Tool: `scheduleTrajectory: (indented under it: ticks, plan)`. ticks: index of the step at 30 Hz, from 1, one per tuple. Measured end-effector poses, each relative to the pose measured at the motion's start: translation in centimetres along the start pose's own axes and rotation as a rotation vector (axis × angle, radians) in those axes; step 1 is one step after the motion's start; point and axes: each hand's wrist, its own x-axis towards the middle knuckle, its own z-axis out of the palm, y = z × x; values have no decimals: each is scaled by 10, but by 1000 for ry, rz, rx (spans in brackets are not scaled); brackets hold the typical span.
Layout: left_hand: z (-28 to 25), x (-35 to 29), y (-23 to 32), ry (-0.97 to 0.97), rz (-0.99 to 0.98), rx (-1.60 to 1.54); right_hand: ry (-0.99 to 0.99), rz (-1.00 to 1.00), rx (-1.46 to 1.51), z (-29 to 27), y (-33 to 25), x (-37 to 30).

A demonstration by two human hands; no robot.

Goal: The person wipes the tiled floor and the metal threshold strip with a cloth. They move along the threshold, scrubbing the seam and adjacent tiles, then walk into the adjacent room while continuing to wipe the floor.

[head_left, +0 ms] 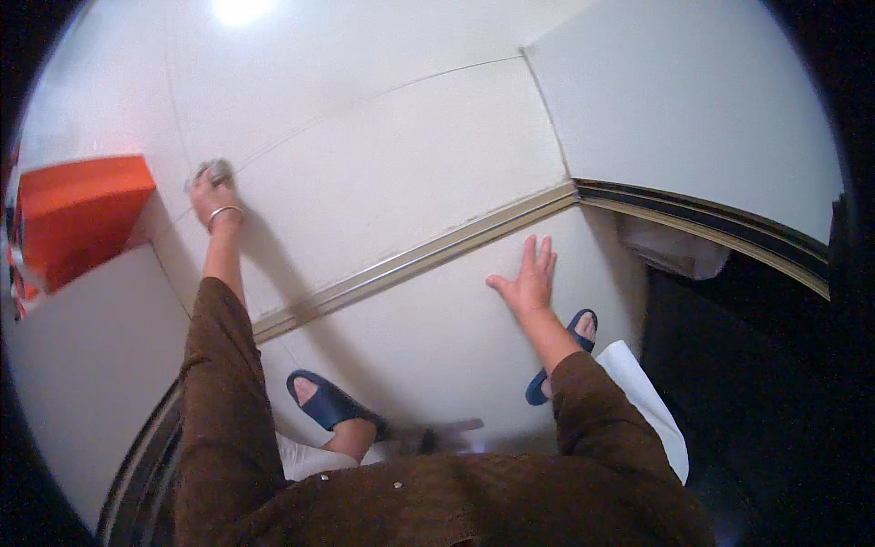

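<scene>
Closest in: one brown long-sleeved top point(392, 501), two small white specks on its front. Two feet in navy slides, one left slide point(335, 403) and one right slide point(536, 390), plus a strip of white fabric point(649, 410) by the right sleeve.

Right hand point(529, 287) is wide open, thumb well apart from the fingers, over the pale floor just this side of the metal floor track point(419, 262). Can't tell if it's touching anything. That track runs diagonally, and I count two more dark tracks, a left one point(146, 456) and a right one point(711, 217), with some clear plastic point(674, 248) tucked under the right one.

Past the floor track, the left hand point(213, 196), one pale band point(226, 212) on its wrist, is closed over one small grey lump point(220, 169) on the light tiles, near a seam. Too blurry to say what it is, tbh. Left of that, one orange-red box point(87, 214); the bits at its outer edge are too smeared to read. One bright glare spot point(241, 9) way up top.
</scene>
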Motion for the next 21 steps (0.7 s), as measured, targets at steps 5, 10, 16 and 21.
scheduleTrajectory:
  ticks: [5,10,16,21]
  plan:
    - [52,-40,229,-172,345,-297,-32,47,-7,-10,-4,-3]
    - [68,-98,419,-371,559,-364,-94,70,34,-20,-14,5]
    - [78,-197,464,-506,751,-386,-39,57,110,-5,-4,3]
    - [67,-233,443,-763,1129,-334,-45,85,134,-1,-1,8]
